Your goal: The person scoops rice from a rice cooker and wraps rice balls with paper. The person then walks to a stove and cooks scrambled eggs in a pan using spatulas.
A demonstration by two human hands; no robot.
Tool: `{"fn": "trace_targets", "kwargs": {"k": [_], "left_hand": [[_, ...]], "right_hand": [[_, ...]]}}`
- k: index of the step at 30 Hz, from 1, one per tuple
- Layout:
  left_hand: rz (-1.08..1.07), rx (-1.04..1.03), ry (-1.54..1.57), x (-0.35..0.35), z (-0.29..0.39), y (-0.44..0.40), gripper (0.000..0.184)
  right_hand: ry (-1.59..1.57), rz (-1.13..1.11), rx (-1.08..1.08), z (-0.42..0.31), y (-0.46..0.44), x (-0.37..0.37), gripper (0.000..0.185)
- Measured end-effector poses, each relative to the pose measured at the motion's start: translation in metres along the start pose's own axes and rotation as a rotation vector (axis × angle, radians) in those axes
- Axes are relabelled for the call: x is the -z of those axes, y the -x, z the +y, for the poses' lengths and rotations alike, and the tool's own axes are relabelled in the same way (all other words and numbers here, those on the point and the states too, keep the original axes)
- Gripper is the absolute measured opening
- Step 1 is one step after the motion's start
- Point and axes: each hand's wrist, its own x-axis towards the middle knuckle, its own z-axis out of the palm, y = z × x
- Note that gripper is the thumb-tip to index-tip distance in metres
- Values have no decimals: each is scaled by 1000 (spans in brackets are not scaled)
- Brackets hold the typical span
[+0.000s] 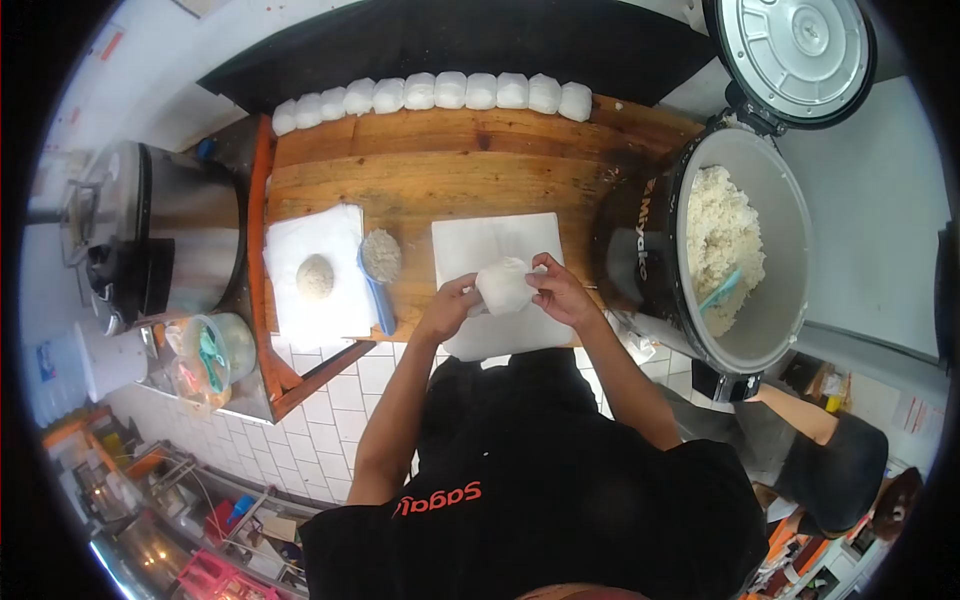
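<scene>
Wooden tabletop (430,180) across the middle, reaching up to twelve o'clock. At six o'clock, seen from above, a torso in a black shirt (580,500) with red lettering. At three o'clock, a large open rice cooker (640,240) marked "Miyako", tipped to face left, with cooked rice (722,225) inside and its hinged lid (800,40) swung up between one and two. Between nine and ten, a metal lidded pot (195,225). At four o'clock, a second person (835,470) in dark clothing.

Along the far edge of the tabletop, from half past ten round to one, a row of white bundles (450,90) packed side by side. At the centre, white paper (470,240), overhanging the near edge; at nine o'clock, a white paper stack (290,245). Just against its right edge, a rice-filled scoop with a blue handle (378,300).

Above the central paper, a single white bundle (505,285), grasped on both sides: left grip (452,305) closed on its nine o'clock side, right grip (560,292) pinching at three. On the paper stack, a small rice mound (316,277). Smallest, inside the cooker, a turquoise spatula (720,288).
</scene>
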Motion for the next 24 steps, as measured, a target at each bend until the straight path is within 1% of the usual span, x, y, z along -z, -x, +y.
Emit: {"fn": "trace_targets", "kwargs": {"k": [2,3,5,6,8,9,11,12,13,15,16,18,19,21,22,23,24], "left_hand": [[86,-52,-45,2,-6,-9,31],[147,-83,-177,-2,7,-5,32],[252,-148,-440,-17,44,3,32],[298,-218,-618,-18,41,0,32],[382,-374,-972,-20,32,-9,33],[372,-378,-946,-24,39,-9,34],[352,-384,-896,-34,56,-8,35],[286,-408,-820,-33,57,-12,30],[195,-364,-769,-29,59,-12,30],[22,-285,-670,-22,71,-18,29],[37,-232,-513,-22,73,-24,33],[66,-108,-201,-25,66,-31,43],[139,-140,-292,-23,56,-40,50],[282,-206,-470,-13,22,-64,65],[370,-196,-556,-12,20,-68,74],[459,-178,-638,-11,18,-73,83],[510,-177,-661,-27,35,-69,83]], "right_hand": [[662,132,350,-3,-11,-5,9],[984,209,524,-1,-15,-8,11],[1457,125,565,-9,-19,-12,34],[1695,82,577,-15,-19,-15,46],[831,-102,304,-16,-16,-31,46],[401,-189,174,-22,-13,-39,47],[421,-149,121,-37,-3,-48,45],[632,-114,230,-35,-4,-51,43],[839,-76,336,-33,-4,-52,41],[726,-185,246,-38,-11,-42,43],[670,-243,203,-42,-16,-37,45],[304,-337,96,-42,-18,-35,45],[120,-383,43,-44,-19,-38,45],[396,-294,140,-55,-30,-42,49],[535,-248,188,-65,-37,-47,51],[691,-21,310,-79,-43,-52,62],[648,241,430,-73,-75,-41,72]]}}
